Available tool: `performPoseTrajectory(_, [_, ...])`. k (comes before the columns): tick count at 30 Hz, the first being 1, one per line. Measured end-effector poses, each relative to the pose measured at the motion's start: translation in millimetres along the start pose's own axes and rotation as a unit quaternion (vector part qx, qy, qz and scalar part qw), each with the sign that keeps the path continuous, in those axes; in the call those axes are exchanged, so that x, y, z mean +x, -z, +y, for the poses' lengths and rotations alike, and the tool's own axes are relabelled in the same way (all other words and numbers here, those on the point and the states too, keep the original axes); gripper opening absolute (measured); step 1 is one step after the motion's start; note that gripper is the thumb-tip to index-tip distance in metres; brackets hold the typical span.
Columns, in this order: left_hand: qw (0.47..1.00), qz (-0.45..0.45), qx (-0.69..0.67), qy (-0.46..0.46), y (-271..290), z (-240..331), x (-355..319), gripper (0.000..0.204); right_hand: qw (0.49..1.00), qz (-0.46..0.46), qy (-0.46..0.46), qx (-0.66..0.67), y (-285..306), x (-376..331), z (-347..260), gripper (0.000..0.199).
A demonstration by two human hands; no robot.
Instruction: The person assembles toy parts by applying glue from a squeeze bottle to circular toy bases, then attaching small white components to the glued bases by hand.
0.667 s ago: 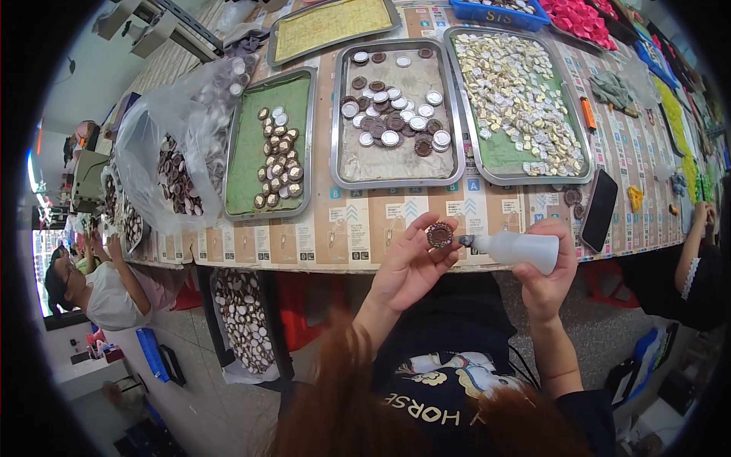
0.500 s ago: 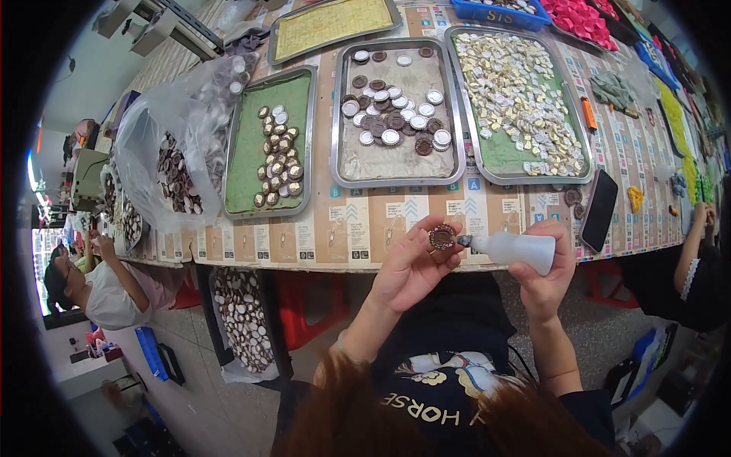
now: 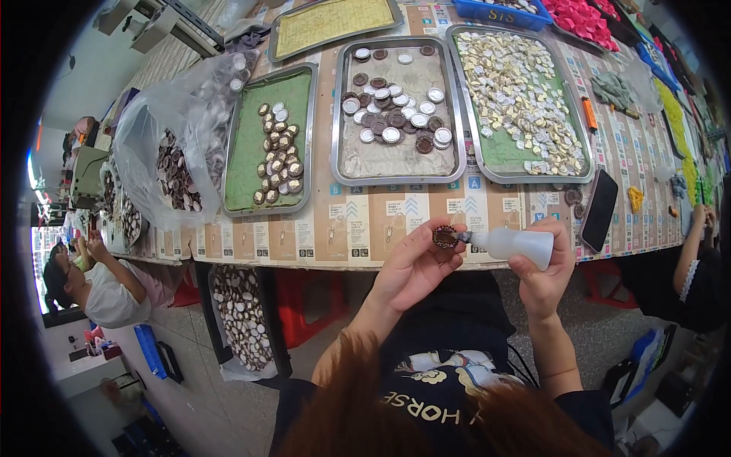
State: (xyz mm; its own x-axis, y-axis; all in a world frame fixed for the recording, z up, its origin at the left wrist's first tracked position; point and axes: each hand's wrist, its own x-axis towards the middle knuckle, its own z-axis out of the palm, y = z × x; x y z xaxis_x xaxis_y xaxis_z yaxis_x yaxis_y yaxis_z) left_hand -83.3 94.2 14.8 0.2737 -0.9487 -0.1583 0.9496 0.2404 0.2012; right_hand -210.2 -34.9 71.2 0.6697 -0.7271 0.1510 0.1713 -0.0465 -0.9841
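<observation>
Near the table's front edge, my left hand [image 3: 407,272] pinches a small round brown disc [image 3: 444,237] with a beaded, multicoloured rim between thumb and fingers. My right hand [image 3: 547,273] is wrapped around a translucent white squeeze bottle [image 3: 518,247], tipped on its side. Its dark nozzle points left and reaches the disc's right edge; whether it touches the disc, I cannot tell. Beyond my hands, a metal tray [image 3: 400,185] bears loose brown discs and white-faced ones. To its left, a green-lined tray [image 3: 247,171] carries several gold-faceted round pieces.
Small gold and silvery pieces cover much of the right tray [image 3: 495,145]. A black phone [image 3: 600,211] and an orange cutter [image 3: 588,114] lie right of it. A clear plastic bag [image 3: 145,129] of discs stands left. Below the table is a bin [image 3: 242,324] of pieces. People sit at both sides.
The brown disc has turned slightly in my left fingers, and the bottle's nozzle stays beside it. At the far left, the other person's raised hands have shifted a little.
</observation>
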Motion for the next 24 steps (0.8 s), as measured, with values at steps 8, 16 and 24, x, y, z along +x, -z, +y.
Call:
performPoseTrajectory(8, [0.999, 0.049, -0.015, -0.011, -7, 0, 0, 0.027, 0.999, 0.002, 0.031, -0.039, 5, 0, 0, 0.035])
performPoseTrajectory(16, [0.983, 0.093, 0.129, -0.096, -7, 10, -3, 0.022, 0.993, 0.069, -0.049, 0.088, 0, 9, 2, 0.031])
performPoseTrajectory(24, [0.908, 0.117, 0.359, -0.183, -17, 15, -6, 0.028, 0.984, -0.044, -0.040, -0.168, -11, 30, 83, 0.039])
